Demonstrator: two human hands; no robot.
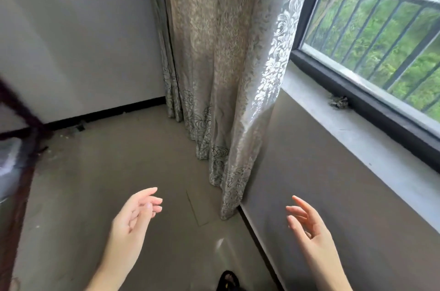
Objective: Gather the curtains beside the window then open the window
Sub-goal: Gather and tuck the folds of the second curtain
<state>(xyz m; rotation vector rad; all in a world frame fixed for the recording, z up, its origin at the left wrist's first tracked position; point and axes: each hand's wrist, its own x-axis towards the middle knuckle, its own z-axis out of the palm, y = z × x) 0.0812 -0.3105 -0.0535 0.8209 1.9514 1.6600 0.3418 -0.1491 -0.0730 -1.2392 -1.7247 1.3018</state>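
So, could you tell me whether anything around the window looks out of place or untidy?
A small dark clump of debris lies on the grey concrete window sill, against the black window frame. More litter is scattered along the floor's black skirting. The patterned beige curtain hangs normally.

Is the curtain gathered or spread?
Gathered: the curtain hangs bunched in folds in the corner, left of the window, whose glass is uncovered.

Two bare hands at the bottom of the frame — the left hand (pixel 137 215) and the right hand (pixel 309 226), both empty with fingers spread. One gathered curtain (pixel 221 71) hangs at upper centre. One window (pixel 381 35) fills the upper right — behind its glass, one barred railing (pixel 371 26). One dark shoe (pixel 229 281) at bottom centre.
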